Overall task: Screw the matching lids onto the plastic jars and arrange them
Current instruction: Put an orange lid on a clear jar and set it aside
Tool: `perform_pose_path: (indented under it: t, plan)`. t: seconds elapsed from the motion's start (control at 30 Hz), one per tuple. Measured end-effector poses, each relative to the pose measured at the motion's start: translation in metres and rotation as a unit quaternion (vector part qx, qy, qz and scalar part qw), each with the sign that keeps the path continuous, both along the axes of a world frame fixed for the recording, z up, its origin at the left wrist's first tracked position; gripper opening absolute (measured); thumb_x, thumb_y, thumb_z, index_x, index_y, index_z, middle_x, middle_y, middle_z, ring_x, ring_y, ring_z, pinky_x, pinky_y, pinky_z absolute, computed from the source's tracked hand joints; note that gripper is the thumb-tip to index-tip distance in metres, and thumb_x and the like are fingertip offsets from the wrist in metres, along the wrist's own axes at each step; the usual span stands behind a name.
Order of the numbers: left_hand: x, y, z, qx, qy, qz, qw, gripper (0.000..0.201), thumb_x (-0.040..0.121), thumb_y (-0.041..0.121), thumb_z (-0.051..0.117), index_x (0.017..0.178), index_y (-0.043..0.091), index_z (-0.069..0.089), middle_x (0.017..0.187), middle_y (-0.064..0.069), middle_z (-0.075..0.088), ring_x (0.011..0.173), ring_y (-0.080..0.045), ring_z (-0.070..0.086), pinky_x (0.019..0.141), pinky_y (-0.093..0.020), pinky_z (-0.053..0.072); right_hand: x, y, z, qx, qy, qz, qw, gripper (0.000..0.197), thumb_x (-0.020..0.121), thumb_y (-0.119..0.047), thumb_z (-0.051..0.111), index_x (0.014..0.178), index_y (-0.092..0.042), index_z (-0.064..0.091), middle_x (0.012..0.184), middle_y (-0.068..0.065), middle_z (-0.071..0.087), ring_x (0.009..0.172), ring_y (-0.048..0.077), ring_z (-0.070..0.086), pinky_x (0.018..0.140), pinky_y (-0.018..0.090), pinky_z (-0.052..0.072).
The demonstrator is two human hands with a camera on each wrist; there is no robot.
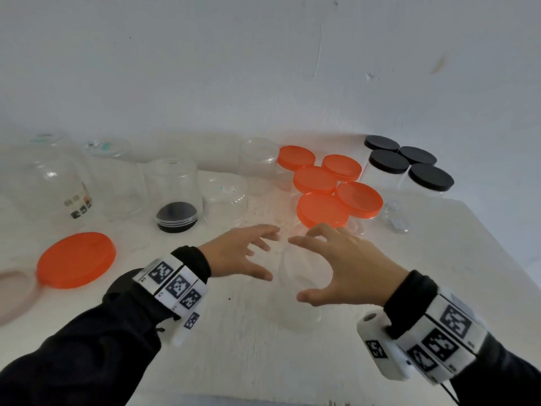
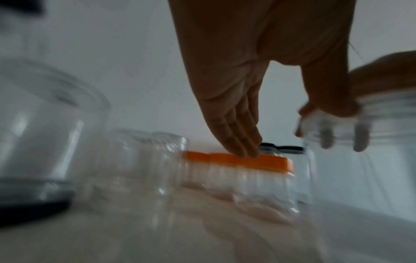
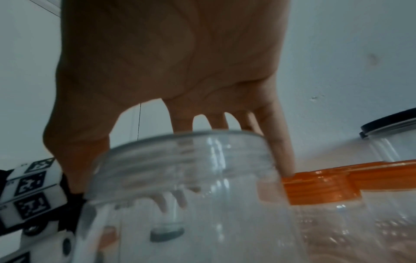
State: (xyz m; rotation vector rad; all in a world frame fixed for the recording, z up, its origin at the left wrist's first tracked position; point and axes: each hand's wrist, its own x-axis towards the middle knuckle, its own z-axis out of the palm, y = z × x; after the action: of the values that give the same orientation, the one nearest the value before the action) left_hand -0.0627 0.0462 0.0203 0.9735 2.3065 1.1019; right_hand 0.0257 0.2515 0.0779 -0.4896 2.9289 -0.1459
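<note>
Right hand point(image 1: 345, 265) grips the open jar point(image 1: 298, 291) mid-bench, beside the orange-lidded jars point(image 1: 325, 186); left hand point(image 1: 237, 253) is spread, empty.

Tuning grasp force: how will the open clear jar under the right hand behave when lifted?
The clear jar looks empty and thin-walled, so probably light and may flex if squeezed. Its smooth clear plastic could slip; the threaded neck under the right hand likely grips better. Upright and lidless, it may tip if nudged.

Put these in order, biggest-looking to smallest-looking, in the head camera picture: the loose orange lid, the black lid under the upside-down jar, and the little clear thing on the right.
1. loose orange lid, though it is nearest
2. black lid
3. little clear thing
</note>
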Motion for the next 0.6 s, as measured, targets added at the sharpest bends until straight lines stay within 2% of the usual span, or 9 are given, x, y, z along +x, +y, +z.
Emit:
perform_pose_path:
  t: [0.07,0.13,0.2,0.3,0.37,0.43,0.53,0.6]
  plan:
    - [-0.013,-0.019,0.015,0.056,0.082,0.081,0.992,0.058,0.076,0.025,0.073,0.128,0.022,0.047,0.115,0.012,0.059,0.095,0.002,0.056,0.077,-0.014,0.047,-0.003,0.000,0.003,0.008,0.013,0.000,1.000,0.088,0.067,-0.072,0.058,0.142,-0.045,0.020,0.137,-0.014,0.032,0.116,0.011,0.038,0.088,0.026,0.038]
    - [-0.029,-0.038,0.027,0.112,0.174,0.167,0.964,0.038,0.080,0.025,0.070,0.116,0.023,0.055,0.105,0.008,0.063,0.088,-0.001,0.056,0.069,-0.012,0.045,-0.007,-0.001,0.009,-0.009,0.029,-0.004,1.000,0.090,0.064,-0.075,0.056,0.141,-0.045,0.022,0.136,-0.016,0.032,0.116,0.010,0.039,0.090,0.027,0.040]
    - [-0.049,-0.054,0.031,0.107,0.279,0.234,0.925,0.034,0.081,0.026,0.070,0.112,0.021,0.056,0.106,0.003,0.062,0.092,-0.005,0.053,0.075,-0.015,0.040,-0.013,-0.004,0.015,-0.053,0.057,-0.007,0.997,0.093,0.057,-0.081,0.049,0.139,-0.044,0.026,0.134,-0.018,0.032,0.118,0.008,0.040,0.091,0.026,0.039]
    - [-0.079,-0.071,0.024,-0.006,0.390,0.297,0.872,0.048,0.076,0.026,0.073,0.117,0.008,0.056,0.122,-0.009,0.054,0.115,-0.025,0.042,0.094,-0.035,0.036,-0.030,-0.013,0.019,-0.107,0.123,-0.020,0.986,0.093,0.055,-0.080,0.043,0.138,-0.040,0.031,0.136,-0.017,0.032,0.119,0.005,0.039,0.083,0.024,0.037]
    - [-0.092,-0.077,0.018,-0.095,0.405,0.310,0.855,0.059,0.074,0.034,0.074,0.122,0.007,0.054,0.134,-0.010,0.047,0.124,-0.030,0.035,0.103,-0.045,0.031,-0.043,-0.023,0.015,-0.122,0.162,-0.027,0.979,0.091,0.060,-0.075,0.054,0.138,-0.034,0.033,0.138,-0.013,0.032,0.119,0.010,0.039,0.080,0.025,0.038]
    - [-0.100,-0.081,0.012,-0.166,0.394,0.311,0.849,0.066,0.076,0.042,0.070,0.129,0.009,0.048,0.145,-0.009,0.035,0.134,-0.030,0.025,0.110,-0.051,0.019,-0.056,-0.032,0.007,-0.124,0.182,-0.039,0.975,0.086,0.066,-0.063,0.067,0.138,-0.029,0.034,0.141,-0.008,0.030,0.121,0.016,0.037,0.082,0.028,0.041]
    - [-0.107,-0.085,0.002,-0.255,0.350,0.323,0.842,0.072,0.083,0.051,0.058,0.140,0.015,0.032,0.154,0.000,0.016,0.142,-0.022,0.008,0.112,-0.052,0.006,-0.073,-0.042,-0.003,-0.122,0.197,-0.061,0.971,0.084,0.069,-0.055,0.070,0.139,-0.026,0.034,0.143,-0.004,0.027,0.124,0.021,0.034,0.083,0.033,0.045]
    - [-0.109,-0.088,-0.002,-0.279,0.327,0.332,0.840,0.071,0.085,0.052,0.053,0.142,0.019,0.027,0.155,0.003,0.016,0.142,-0.021,0.008,0.112,-0.051,0.005,-0.082,-0.045,-0.007,-0.119,0.198,-0.077,0.970,0.083,0.070,-0.054,0.070,0.138,-0.025,0.034,0.143,-0.003,0.027,0.124,0.021,0.033,0.082,0.032,0.045]
